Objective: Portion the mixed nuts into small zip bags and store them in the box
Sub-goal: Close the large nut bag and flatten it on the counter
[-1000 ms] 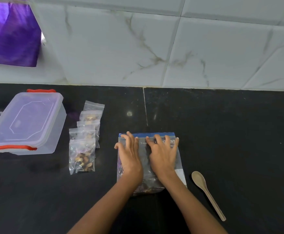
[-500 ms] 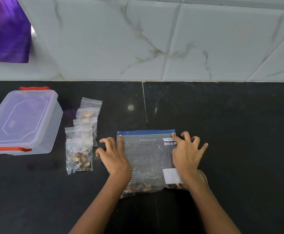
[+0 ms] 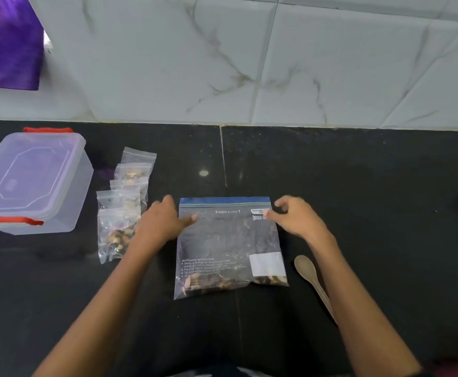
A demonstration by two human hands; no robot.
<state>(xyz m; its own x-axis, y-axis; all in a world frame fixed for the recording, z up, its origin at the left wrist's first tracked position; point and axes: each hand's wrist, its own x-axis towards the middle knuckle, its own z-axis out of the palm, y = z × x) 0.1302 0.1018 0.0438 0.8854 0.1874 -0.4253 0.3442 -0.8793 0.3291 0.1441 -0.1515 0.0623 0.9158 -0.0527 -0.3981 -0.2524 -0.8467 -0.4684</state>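
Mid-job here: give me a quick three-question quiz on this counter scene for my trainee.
1. True or false: the box has its lid on.
2. Which lies right of the big bag: A) small bags B) spoon C) box?
3. Where do the nuts sit inside the big bag?

Key: 1 true. 2 B. 3 Along its near, bottom edge, away from the blue zip strip, where the left hand and right hand are.

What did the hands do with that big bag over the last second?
Both hands began side by side, pressing the big zip bag's blue seal. They slid apart: the left hand now sits at its left edge, the right hand at its right. The small bags, box and spoon stayed put.
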